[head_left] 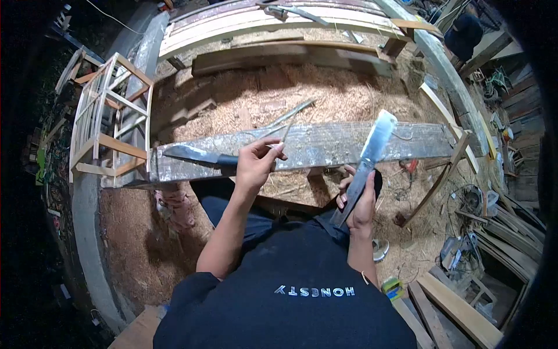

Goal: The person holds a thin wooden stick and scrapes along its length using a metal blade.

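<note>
My left hand [254, 167] is closed in a pinch on a thin strip [288, 130], which looks like wood or bamboo and points up and away from me. My right hand [359, 200] is wrapped round the dark handle of a broad-bladed knife [379, 136], its wide shiny blade tilted upward over the plank bench [331, 139]. A second knife [195, 154] lies flat on the bench to the left, its black handle close to my left wrist. A longer greenish strip [293, 111] rests across the bench's far edge, beyond my left hand.
A slatted wooden frame [110, 116] stands at the left end of the bench. Wood shavings [261, 87] cover the floor. Long boards [279, 32] lie at the back with a tool on top. Planks [459, 308] and clutter fill the lower right.
</note>
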Available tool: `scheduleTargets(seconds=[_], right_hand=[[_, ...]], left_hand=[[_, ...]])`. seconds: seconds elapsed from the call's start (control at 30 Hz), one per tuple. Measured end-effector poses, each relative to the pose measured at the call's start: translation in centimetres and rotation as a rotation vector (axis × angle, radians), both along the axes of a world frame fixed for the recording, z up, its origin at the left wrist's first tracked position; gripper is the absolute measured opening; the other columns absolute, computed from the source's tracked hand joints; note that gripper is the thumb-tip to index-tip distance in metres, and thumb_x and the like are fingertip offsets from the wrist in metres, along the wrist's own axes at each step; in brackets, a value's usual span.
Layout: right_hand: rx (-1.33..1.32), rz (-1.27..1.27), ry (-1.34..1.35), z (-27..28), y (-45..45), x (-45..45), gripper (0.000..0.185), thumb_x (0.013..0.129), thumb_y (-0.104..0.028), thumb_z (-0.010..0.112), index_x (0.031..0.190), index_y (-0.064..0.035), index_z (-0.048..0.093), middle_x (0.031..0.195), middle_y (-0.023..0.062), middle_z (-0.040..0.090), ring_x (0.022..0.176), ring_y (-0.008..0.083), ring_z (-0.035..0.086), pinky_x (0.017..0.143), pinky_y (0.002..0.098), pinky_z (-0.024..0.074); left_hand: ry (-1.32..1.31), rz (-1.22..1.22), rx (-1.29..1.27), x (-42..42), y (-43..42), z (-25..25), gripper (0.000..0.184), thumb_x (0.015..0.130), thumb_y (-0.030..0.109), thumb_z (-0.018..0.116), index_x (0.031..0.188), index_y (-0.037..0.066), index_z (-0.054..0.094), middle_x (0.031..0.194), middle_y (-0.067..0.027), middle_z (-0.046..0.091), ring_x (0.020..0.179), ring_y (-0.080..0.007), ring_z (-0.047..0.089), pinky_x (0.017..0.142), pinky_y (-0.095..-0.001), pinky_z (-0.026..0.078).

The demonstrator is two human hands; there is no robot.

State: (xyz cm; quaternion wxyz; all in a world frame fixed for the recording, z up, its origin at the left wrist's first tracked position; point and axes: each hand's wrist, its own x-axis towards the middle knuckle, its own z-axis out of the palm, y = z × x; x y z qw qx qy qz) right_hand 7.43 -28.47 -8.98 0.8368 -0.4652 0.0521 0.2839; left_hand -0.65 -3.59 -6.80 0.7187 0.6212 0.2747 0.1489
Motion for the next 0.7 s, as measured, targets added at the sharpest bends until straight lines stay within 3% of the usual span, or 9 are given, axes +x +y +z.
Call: scheduleTargets(seconds=[0.1, 0.23, 0.27, 0.33, 0.47, 0.53, 0.57, 0.63, 0.7], right_hand=[[-0.115, 0.131, -0.081, -0.7, 0.2, -1.0, 0.069, 0.109, -0.050, 0.028, 0.140, 0.0090, 0.045, 0.079, 0.0086, 0.063, 0.053, 0.0099, 0.050, 0.045, 0.0256, 0.0423], [-0.271, 0.308, -0.239, -1.7, 0.5, -2.4, 0.050, 0.110, -0.043, 0.033, 0.096, 0.0008, 0.052, 0.082, 0.0124, 0.066, 0.050, 0.0085, 0.050, 0.043, 0.0227, 0.0408], [-0.298, 0.271, -0.281, -2.5, 0.7, -2.8, 0.048, 0.110, -0.038, 0.037, 0.115, 0.0047, 0.058, 0.082, 0.0124, 0.067, 0.052, 0.0066, 0.050, 0.045, 0.0205, 0.0392], [-0.374, 0.328, -0.362, -2.2, 0.9, -3.0, 0.043, 0.109, -0.029, 0.045, 0.138, -0.0005, 0.056, 0.088, 0.0131, 0.071, 0.060, 0.0084, 0.058, 0.054, 0.0230, 0.0460], [-0.658, 0.362, -0.654, -2.5, 1.7, -2.5, 0.043, 0.105, -0.022, 0.053, 0.147, -0.0127, 0.051, 0.098, 0.0152, 0.074, 0.070, 0.0115, 0.064, 0.067, 0.0286, 0.0521], [-0.825, 0.416, -0.729, -2.0, 2.0, -2.0, 0.040, 0.101, -0.018, 0.058, 0.141, -0.0152, 0.058, 0.111, 0.0202, 0.072, 0.087, 0.0219, 0.073, 0.079, 0.0338, 0.0535], [-0.850, 0.421, -0.733, -2.5, 2.0, -1.8, 0.039, 0.100, -0.019, 0.059, 0.140, -0.0168, 0.059, 0.116, 0.0251, 0.069, 0.106, 0.0343, 0.070, 0.086, 0.0354, 0.0528], [-0.853, 0.423, -0.747, -2.7, 2.0, -1.6, 0.039, 0.101, -0.020, 0.058, 0.140, -0.0168, 0.059, 0.118, 0.0254, 0.067, 0.113, 0.0368, 0.065, 0.090, 0.0367, 0.0520], [-0.857, 0.425, -0.759, -2.6, 2.1, -1.4, 0.038, 0.101, -0.021, 0.057, 0.139, -0.0168, 0.059, 0.120, 0.0258, 0.066, 0.120, 0.0394, 0.059, 0.093, 0.0380, 0.0512]], left_hand=[[0.065, -0.126, -0.010, -1.0, -1.1, -2.3, 0.027, 0.098, 0.015, 0.065, 0.117, -0.004, 0.068, 0.085, -0.0081, 0.074, 0.060, -0.0035, 0.050, 0.054, -0.0200, 0.039], [0.085, -0.179, -0.130, -2.0, -2.4, -4.3, 0.029, 0.098, 0.012, 0.064, 0.121, -0.005, 0.067, 0.087, -0.0079, 0.074, 0.062, -0.0044, 0.050, 0.056, -0.0210, 0.040], [0.104, -0.192, -0.099, -2.1, -2.6, -4.5, 0.029, 0.098, 0.011, 0.063, 0.122, -0.005, 0.067, 0.088, -0.0074, 0.074, 0.063, -0.0049, 0.051, 0.058, -0.0217, 0.041], [0.136, -0.182, -0.056, -2.2, -3.2, -4.9, 0.029, 0.098, 0.011, 0.063, 0.121, -0.005, 0.067, 0.089, -0.0071, 0.074, 0.064, -0.0048, 0.051, 0.059, -0.0219, 0.042], [0.199, -0.161, -0.024, -2.1, -3.9, -5.9, 0.029, 0.098, 0.014, 0.065, 0.119, -0.005, 0.068, 0.088, -0.0066, 0.075, 0.064, -0.0038, 0.050, 0.058, -0.0221, 0.042], [0.202, -0.144, -0.041, -1.9, -4.0, -7.2, 0.029, 0.098, 0.016, 0.066, 0.119, -0.003, 0.068, 0.087, -0.0063, 0.075, 0.064, -0.0035, 0.050, 0.058, -0.0222, 0.042], [0.213, -0.149, -0.002, -1.9, -4.0, -7.8, 0.028, 0.098, 0.016, 0.066, 0.119, -0.002, 0.069, 0.088, -0.0066, 0.075, 0.064, -0.0036, 0.051, 0.057, -0.0222, 0.042], [0.226, -0.155, 0.036, -2.0, -4.1, -7.8, 0.027, 0.098, 0.016, 0.066, 0.118, -0.001, 0.069, 0.088, -0.0068, 0.075, 0.064, -0.0037, 0.052, 0.057, -0.0222, 0.042], [0.216, -0.137, -0.178, -2.5, -4.3, -7.4, 0.026, 0.100, 0.013, 0.061, 0.119, -0.003, 0.068, 0.086, -0.0069, 0.074, 0.060, -0.0057, 0.055, 0.054, -0.0233, 0.045]])
